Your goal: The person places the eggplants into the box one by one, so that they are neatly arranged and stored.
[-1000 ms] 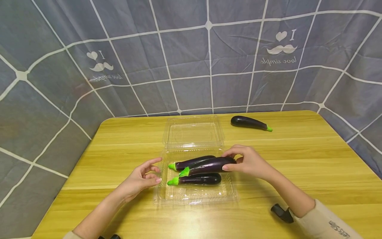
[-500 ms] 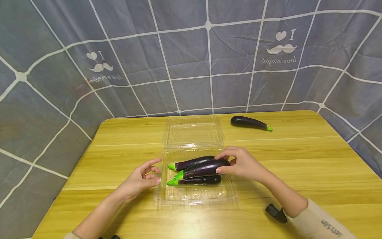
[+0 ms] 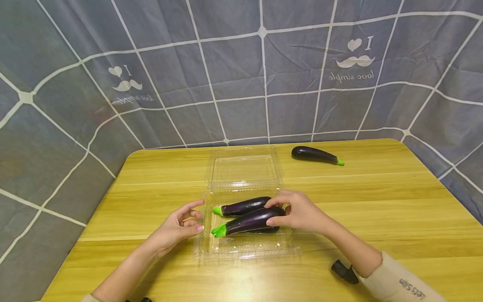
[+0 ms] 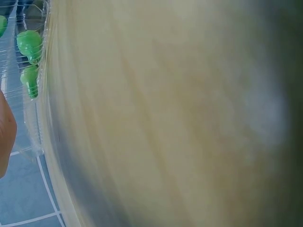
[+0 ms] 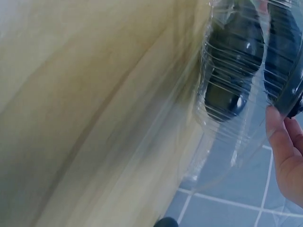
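My right hand (image 3: 299, 212) grips the thick end of a dark purple eggplant (image 3: 250, 221) with a green stem, over the open clear plastic container (image 3: 249, 251). This eggplant overlaps a second one beneath it, which is mostly hidden in the head view. Another eggplant (image 3: 243, 207) lies behind them inside the container. My left hand (image 3: 177, 226) is beside the container's left rim, fingers relaxed and holding nothing. In the left wrist view the green stems (image 4: 29, 43) show through the clear wall. The right wrist view has my right fingers (image 5: 279, 137) at an eggplant's end.
The container's clear lid (image 3: 243, 167) lies folded back on the wooden table (image 3: 151, 201). At the back right another eggplant (image 3: 315, 155) rests on the table. A grey curtain (image 3: 241, 84) with white lines hangs behind and at both sides.
My right hand has moved left and toward the front with its eggplant, which now covers most of the front eggplant and shows more of the rear one. The left hand has stayed put.
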